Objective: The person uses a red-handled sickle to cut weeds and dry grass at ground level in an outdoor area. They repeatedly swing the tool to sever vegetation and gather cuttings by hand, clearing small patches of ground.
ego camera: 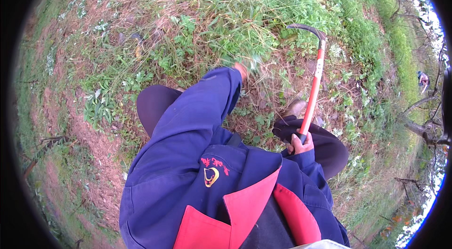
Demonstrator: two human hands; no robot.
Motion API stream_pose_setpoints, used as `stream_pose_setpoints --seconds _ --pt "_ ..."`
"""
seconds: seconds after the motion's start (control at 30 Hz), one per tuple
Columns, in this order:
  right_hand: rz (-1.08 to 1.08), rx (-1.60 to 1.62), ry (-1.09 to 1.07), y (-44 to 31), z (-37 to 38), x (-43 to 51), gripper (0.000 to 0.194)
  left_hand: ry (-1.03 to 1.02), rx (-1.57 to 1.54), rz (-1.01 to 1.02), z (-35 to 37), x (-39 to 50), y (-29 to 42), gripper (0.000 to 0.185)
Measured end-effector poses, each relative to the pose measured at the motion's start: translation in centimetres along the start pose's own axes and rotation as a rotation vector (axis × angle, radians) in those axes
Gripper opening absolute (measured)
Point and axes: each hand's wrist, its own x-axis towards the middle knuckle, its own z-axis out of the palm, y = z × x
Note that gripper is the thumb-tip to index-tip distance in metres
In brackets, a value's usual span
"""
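My right hand [302, 144] grips the dark lower end of a sickle [314, 88] with a red handle. The tool stands up in front of my right knee, its curved dark blade pointing left over green weeds [303, 45]. My left hand [241, 71] reaches down to the ground between my knees. Motion blurs it, and the sleeve hides part of it. A pale green, blurred tuft of weeds [255, 62] is right at its fingers; whether they are closed on it is unclear.
Dry cut grass [166, 19] and low weeds cover the ground. Bare reddish soil [95, 160] shows at left. My shoe [296, 108] is planted behind the sickle handle. Leafless tree branches [423, 132] stand at the right, where another person [423, 81] appears far off.
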Motion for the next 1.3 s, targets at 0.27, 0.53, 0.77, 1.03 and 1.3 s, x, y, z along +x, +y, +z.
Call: stream_pose_setpoints --seconds 0.27,0.53,0.77,1.03,1.3 --pt "0.049 -0.039 -0.085 -0.9 2.5 2.5 0.023 -0.143 0.471 -0.143 -14.4 -4.5 -15.3 0.028" --pt "0.174 0.286 -0.182 -2.6 15.0 13.0 0.022 -0.175 0.108 -0.092 -12.7 -14.4 -12.1 0.055" --pt "-0.341 -0.753 -0.361 -0.2 23.0 11.5 0.034 0.616 -0.200 -0.016 -21.4 -21.3 -4.2 0.044" --pt "-0.411 -1.243 -0.437 1.7 17.9 9.6 0.039 0.683 -0.109 -0.388 -18.8 -19.6 -9.3 0.084" --pt "-0.335 -1.139 -0.410 0.8 15.7 6.5 0.040 0.183 -0.484 -0.745 -14.0 -14.4 -15.6 0.105"
